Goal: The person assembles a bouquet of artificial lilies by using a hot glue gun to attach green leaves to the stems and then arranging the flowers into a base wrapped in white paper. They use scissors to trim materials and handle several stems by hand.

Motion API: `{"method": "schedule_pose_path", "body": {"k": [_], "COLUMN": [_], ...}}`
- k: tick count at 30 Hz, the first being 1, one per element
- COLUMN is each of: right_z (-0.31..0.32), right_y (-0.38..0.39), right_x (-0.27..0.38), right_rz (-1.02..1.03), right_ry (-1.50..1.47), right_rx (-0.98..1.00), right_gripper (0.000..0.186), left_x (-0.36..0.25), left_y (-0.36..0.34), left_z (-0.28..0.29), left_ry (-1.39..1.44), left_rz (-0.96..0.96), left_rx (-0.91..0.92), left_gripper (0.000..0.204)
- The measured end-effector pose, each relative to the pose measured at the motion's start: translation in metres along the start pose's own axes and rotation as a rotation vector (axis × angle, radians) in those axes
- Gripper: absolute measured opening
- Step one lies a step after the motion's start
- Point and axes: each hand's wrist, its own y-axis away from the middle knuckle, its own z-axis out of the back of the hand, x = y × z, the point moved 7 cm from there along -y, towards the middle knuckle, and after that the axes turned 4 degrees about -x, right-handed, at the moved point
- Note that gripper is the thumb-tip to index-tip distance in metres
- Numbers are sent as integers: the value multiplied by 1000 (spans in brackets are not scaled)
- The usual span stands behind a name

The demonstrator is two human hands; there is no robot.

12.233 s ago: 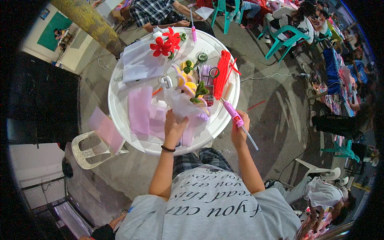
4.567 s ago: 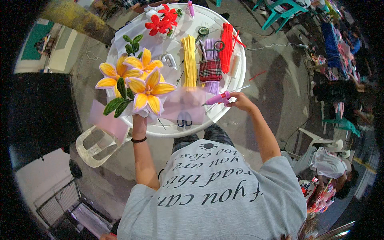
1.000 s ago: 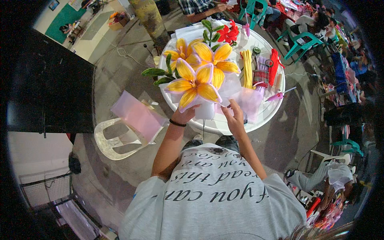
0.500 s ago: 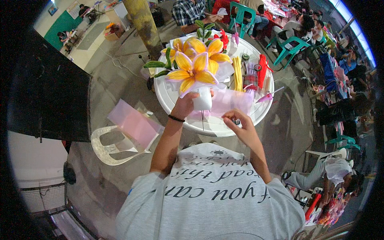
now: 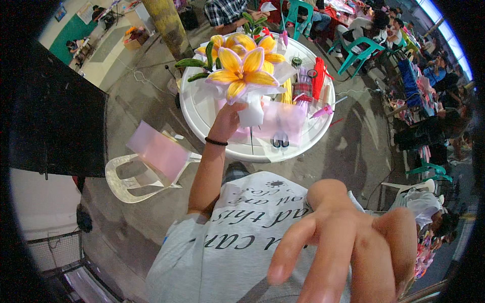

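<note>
My left hand (image 5: pixel 228 120) is closed round the white paper wrap at the base of a flower bouquet (image 5: pixel 241 71), holding it upright over the near part of a white round table (image 5: pixel 194 113). Its fuzzy flowers are yellow-orange with lilac edges, among dark green leaves. Thin dark stems stick out below the wrap. My right hand (image 5: pixel 356 237) is raised close to the camera, in front of my shirt, fingers spread and holding nothing. Scissors (image 5: pixel 279 140) with dark handles lie near the table's front edge, by a translucent pink sheet (image 5: pixel 290 121).
Yellow (image 5: pixel 287 93) and red fuzzy-stem bundles (image 5: pixel 319 78), a plaid-wrapped lilac bundle (image 5: pixel 303 92) and a pink pointed tool (image 5: pixel 323 111) lie on the table's right. A white chair (image 5: pixel 118 181) bearing pink sheets stands left. A person in plaid (image 5: pixel 225 12) sits beyond; green chairs (image 5: pixel 359 53) stand right.
My right hand has moved from beside the bouquet, above the table, back toward the camera, its fingers spreading. My left hand still holds the bouquet. The whole view has shifted slightly.
</note>
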Motion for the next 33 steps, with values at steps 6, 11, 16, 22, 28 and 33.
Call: {"method": "schedule_pose_path", "body": {"k": [6, 11, 16, 22, 28, 33], "right_z": [4, 7, 40, 117, 129, 126], "right_y": [6, -8, -32, -47, -74, -83], "right_x": [-7, -27, -63, -66, -110, -136], "right_rz": [-48, -34, 70, 225, 106, 138], "right_ry": [-176, -179, -46, 1331, 1738, 1906], "right_rx": [168, 197, 248, -295, -161, -42], "right_gripper": [19, 26, 35, 29, 20, 26], "left_x": [-11, -28, -64, -72, -83, -95], "left_y": [2, 5, 32, 22, 28, 22], "left_z": [-20, -12, -7, 2, 14, 12], "left_ry": [11, -36, -238, -272, -342, -300], "left_rz": [-3, -41, -112, -125, -98, -189], "left_rx": [69, 9, -197, -143, -190, -176], "left_gripper": [58, 42, 35, 45, 51, 67]}}
